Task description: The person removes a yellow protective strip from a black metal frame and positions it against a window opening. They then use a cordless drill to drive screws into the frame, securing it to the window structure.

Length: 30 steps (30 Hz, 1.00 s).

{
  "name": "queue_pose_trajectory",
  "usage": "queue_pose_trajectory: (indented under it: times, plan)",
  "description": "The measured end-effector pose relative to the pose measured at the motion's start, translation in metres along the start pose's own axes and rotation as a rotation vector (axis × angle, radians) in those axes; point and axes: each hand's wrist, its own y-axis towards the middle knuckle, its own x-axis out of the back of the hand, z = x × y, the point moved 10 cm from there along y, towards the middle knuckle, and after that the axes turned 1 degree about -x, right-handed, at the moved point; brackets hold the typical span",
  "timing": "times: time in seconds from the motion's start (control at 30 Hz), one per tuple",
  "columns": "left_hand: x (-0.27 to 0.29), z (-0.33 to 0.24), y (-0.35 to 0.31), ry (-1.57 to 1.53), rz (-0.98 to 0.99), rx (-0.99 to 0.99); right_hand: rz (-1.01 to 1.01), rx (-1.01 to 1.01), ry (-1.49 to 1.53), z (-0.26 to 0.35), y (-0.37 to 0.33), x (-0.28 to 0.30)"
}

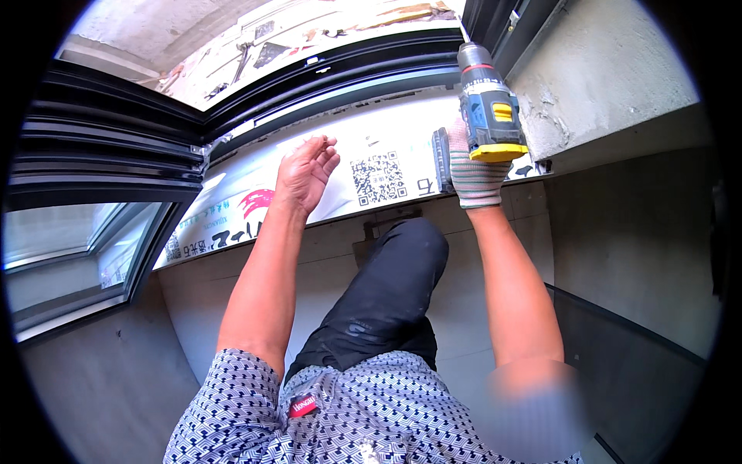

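Wrapped around a cordless drill (pixel 488 116) is my right hand (pixel 473 174), in a striped knit glove. The drill is grey-blue with yellow parts, and its battery shows left of the grip. Its long bit points away toward the dark window frame (pixel 363 66) near the right corner; whether the tip touches the frame is unclear. Bare and palm partly up, my left hand (pixel 303 178) is over the white film-covered sill (pixel 340 143). Its fingers curl in toward the thumb; anything small between them cannot be made out.
A dark-framed window sash (pixel 108 139) stands swung inward on the left. At the right, a rough concrete ledge (pixel 610 77) borders the frame. Beyond the opening lie scattered wood pieces and tools (pixel 270 50). My raised knee (pixel 413 243) is close below the sill.
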Motion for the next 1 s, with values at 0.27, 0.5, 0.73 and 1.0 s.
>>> queue_pose_trajectory:
  times: [0.27, 0.5, 0.73, 1.0]
  plan:
    - [-0.016, 0.012, 0.018, 0.084, 0.094, 0.065, -0.013, 0.039, -0.01, 0.009, -0.001, 0.006]
    - [-0.025, 0.008, 0.026, 0.129, 0.127, 0.06, -0.001, 0.074, -0.043, 0.006, -0.003, 0.001]
    - [-0.023, 0.009, 0.026, 0.315, 0.017, 0.07, 0.025, 0.061, -0.032, 0.001, -0.004, 0.0]
    - [-0.036, 0.023, 0.038, 0.981, 0.035, -0.048, -0.091, 0.152, -0.081, 0.018, -0.003, 0.01]
